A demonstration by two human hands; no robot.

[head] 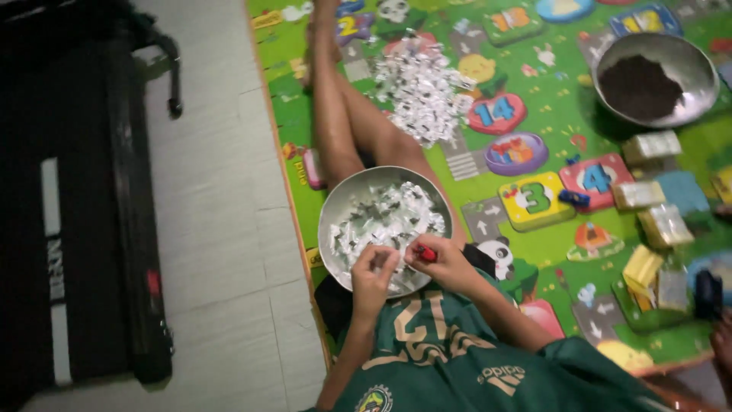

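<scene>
I sit on a colourful play mat with my legs stretched out and a round metal bowl (333,200) on my lap, full of small white folded packets (385,217). My left hand (372,273) is at the bowl's near rim, fingers pinched on one small white packet. My right hand (446,263) is right beside it, almost touching, and grips a small red object (425,253) between thumb and fingers. What the red object is stays unclear.
A heap of white packets (419,84) lies on the mat (549,114) beyond my knees. A second metal bowl (690,53) at the far right holds dark brown powder. Wrapped bundles (648,146) and a small blue object (573,197) lie right. A black machine (99,206) stands on the tiled floor left.
</scene>
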